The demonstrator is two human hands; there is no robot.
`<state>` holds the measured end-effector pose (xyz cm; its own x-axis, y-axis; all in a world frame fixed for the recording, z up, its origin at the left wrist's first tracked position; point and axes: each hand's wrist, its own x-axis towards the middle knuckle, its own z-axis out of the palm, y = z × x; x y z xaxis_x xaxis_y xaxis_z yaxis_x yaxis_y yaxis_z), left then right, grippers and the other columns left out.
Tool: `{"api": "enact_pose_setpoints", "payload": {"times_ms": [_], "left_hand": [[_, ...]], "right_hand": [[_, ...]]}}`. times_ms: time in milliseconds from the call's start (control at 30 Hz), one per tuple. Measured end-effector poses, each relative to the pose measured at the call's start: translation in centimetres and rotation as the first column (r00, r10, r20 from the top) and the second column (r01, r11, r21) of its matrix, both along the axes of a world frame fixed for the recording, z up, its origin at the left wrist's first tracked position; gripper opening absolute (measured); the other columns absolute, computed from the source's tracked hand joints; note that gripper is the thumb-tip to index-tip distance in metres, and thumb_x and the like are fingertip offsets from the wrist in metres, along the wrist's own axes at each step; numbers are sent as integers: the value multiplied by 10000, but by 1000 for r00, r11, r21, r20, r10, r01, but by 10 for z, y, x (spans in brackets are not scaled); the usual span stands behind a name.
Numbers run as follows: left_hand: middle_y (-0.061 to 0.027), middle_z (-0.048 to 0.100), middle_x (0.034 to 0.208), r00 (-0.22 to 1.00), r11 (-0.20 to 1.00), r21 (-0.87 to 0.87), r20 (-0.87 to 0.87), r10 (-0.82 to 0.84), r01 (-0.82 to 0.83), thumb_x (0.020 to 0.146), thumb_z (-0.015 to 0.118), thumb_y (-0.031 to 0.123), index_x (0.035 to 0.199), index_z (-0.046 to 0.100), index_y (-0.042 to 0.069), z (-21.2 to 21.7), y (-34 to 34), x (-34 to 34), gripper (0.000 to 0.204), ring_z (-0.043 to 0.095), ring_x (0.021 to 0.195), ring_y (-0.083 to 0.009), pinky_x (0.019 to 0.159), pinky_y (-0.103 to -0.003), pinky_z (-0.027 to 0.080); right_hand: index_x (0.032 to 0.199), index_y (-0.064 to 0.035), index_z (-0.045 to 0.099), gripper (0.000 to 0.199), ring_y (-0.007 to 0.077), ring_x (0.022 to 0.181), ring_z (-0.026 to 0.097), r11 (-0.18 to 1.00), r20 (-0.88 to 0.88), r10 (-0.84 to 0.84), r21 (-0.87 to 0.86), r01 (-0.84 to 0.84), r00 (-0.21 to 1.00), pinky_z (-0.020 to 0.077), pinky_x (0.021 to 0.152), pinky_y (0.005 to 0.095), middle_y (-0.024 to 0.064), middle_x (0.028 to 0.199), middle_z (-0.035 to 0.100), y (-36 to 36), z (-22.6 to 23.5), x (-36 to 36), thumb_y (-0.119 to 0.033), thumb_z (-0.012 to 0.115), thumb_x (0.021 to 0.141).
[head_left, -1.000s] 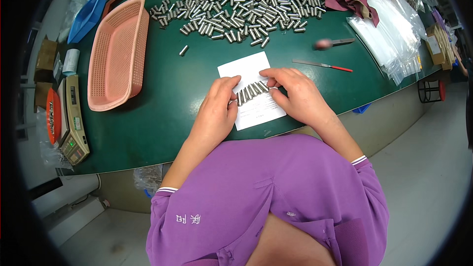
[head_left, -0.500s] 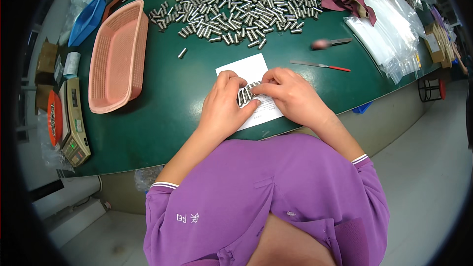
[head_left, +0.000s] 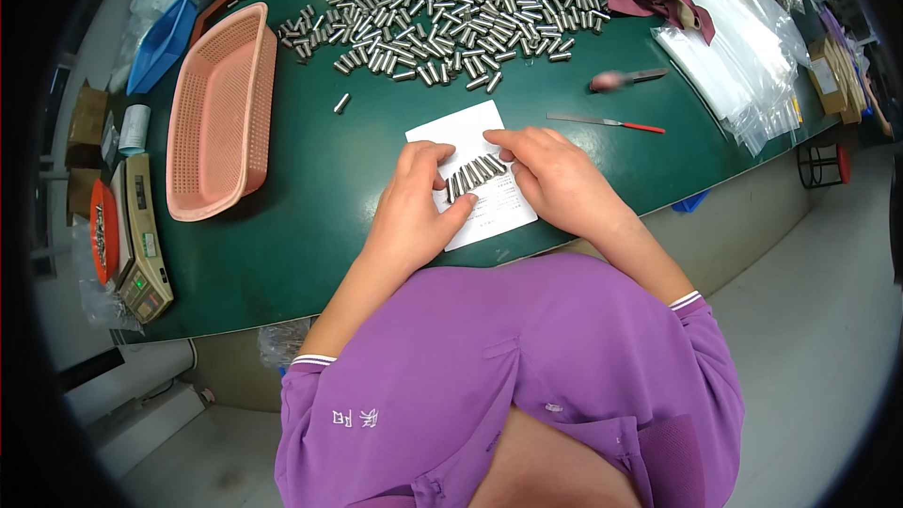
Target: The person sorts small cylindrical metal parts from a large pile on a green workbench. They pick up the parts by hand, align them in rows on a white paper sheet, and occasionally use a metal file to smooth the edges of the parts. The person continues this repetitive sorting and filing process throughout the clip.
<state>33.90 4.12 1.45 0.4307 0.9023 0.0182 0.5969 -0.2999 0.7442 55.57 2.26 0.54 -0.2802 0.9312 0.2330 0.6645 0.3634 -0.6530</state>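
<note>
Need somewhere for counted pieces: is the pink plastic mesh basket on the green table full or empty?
Empty: the pink plastic mesh basket shows only bare mesh bottom inside.

The person wears a purple long-sleeved top that fills the lower middle of the view. Its sleeves are pushed up the forearms, well back from the fingers, and each cuff shows a thin white edge with a darker stripe. Small white embroidered characters sit on the chest, beside a short seam. The left hand (head_left: 414, 207) and right hand (head_left: 555, 179) are bare, without gloves.
</note>
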Motion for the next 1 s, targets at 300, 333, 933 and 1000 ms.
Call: {"api": "enact_pose_setpoints", "payload": {"times_ms": [300, 333, 933, 1000], "left_hand": [[-146, 526, 1174, 993, 999, 11, 116, -35, 34, 780, 534, -171, 1221, 522, -11, -6, -3, -16, 469, 599, 885, -216, 795, -322, 526], [-155, 528, 1173, 992, 999, 35, 120, -44, 40, 780, 526, -184, 1217, 523, -14, -7, -3, -17, 469, 606, 875, -231, 786, -334, 538], [-105, 586, 1079, 995, 987, 142, 60, -79, 70, 777, 576, -186, 1102, 608, 15, -10, -1, -22, 383, 607, 842, -214, 747, -314, 525], [-109, 595, 1055, 995, 983, 159, 21, -93, 88, 779, 583, -179, 1086, 614, 16, -11, -1, -23, 365, 613, 850, -225, 748, -322, 526]], "right_hand": [[1212, -75, 616, 397, 321, 982, 607, 1000, 7, 0, 9, 0, 1000, 497, 875, 430, 115, 1041, 655, -2, 2, -2, 19, 589, 827], [1210, -76, 617, 397, 318, 983, 607, 1000, 13, 0, 8, 0, 1000, 497, 874, 429, 113, 1041, 655, -2, 2, -2, 19, 590, 826], [1186, -85, 630, 404, 296, 951, 622, 1000, -37, 22, 13, -22, 999, 497, 858, 419, 81, 969, 671, -4, 2, -8, 30, 595, 800], [1189, -87, 627, 405, 296, 951, 622, 1000, -41, 26, 18, -25, 999, 497, 859, 422, 79, 967, 672, -3, 1, -8, 22, 601, 800]]}}
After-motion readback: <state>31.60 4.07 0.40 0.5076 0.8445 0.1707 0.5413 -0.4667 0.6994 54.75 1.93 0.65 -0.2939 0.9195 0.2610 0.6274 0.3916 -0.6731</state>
